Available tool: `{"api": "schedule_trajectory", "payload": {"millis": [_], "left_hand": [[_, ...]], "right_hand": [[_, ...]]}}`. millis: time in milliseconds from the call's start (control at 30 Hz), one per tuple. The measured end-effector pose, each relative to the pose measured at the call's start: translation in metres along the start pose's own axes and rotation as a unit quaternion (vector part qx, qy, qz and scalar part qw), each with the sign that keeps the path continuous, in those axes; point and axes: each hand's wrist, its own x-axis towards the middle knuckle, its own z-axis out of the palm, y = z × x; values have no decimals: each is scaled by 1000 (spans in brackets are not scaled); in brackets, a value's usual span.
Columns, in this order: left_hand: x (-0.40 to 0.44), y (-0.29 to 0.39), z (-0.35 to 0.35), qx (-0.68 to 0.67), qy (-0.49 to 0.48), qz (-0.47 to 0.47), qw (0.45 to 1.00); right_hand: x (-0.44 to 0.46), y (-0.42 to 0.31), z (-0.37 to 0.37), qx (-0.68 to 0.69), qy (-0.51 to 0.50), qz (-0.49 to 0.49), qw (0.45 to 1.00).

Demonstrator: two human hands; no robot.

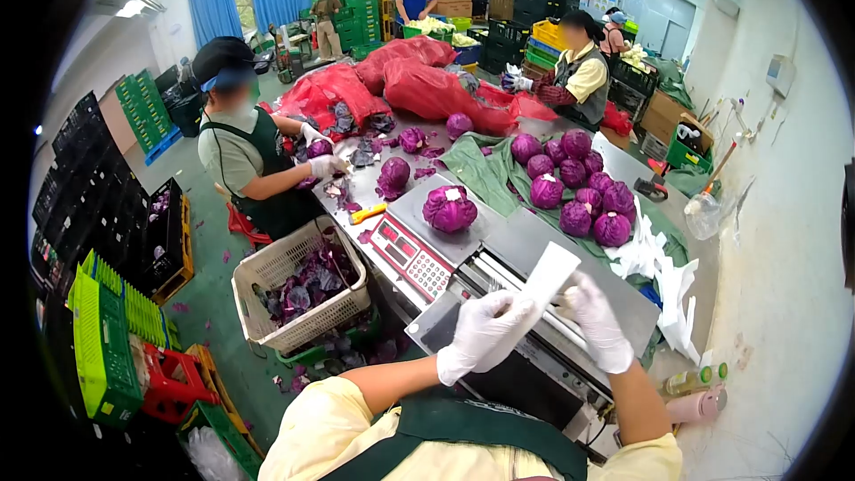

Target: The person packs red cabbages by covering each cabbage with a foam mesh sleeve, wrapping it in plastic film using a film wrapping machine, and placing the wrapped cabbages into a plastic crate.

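Observation:
Both my hands wear thin white gloves. My left hand (488,335) is closed on a flat, folded white plastic bag (549,274), which sticks up above the fingers. At its right edge, the bent fingers of my right hand (597,321) are partly hidden, and whether they grip the bag is unclear. Below and between the hands is a wrapping machine (525,303) with a metal top. A red cabbage (450,209) rests on the scale's plate, behind the red-and-white keypad of the scale (411,258).
Several red cabbages (574,180) lie on green cloth at the right, beside white bags (657,260). Red sacks (427,93) cover the far table. A co-worker (254,138) at left handles a cabbage. A cream basket (303,303) holds leaves; a yellow-handled tool (367,213) lies near the scale.

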Motion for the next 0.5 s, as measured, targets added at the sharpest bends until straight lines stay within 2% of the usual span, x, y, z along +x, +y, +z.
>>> {"api": "schedule_trajectory", "payload": {"millis": [67,100,133,200,233,267,333,400,433,467,500], "left_hand": [[-8,-2,8,31,-30,-51,998],[-11,-13,12,-22,-10,10,1000],[-13,-21,10,-48,8,2,999],[-18,-12,2,-133,-30,-57,989],[-15,-21,-1,-34,-27,-11,999],[-13,-30,0,-119,-43,-12,992],[-10,2,7,-114,30,92,989],[-8,10,-1,-91,-39,53,994],[-7,-4,-2,-57,-74,32,995],[-8,-7,1,-180,-86,-37,979],[-10,-10,-1,-132,-66,-28,989]], "right_hand": [[6,24,12,3,21,-29,999],[4,15,19,62,88,-1,994],[6,13,16,60,88,5,994],[5,15,9,116,136,-66,982],[4,16,11,116,137,-58,982],[3,17,13,66,105,-20,992],[-1,20,18,-33,36,56,997],[-6,28,32,-88,-42,102,990],[-9,26,39,-111,-49,116,986],[-12,21,47,-136,-57,130,981],[-13,34,49,16,-44,156,987]]}}
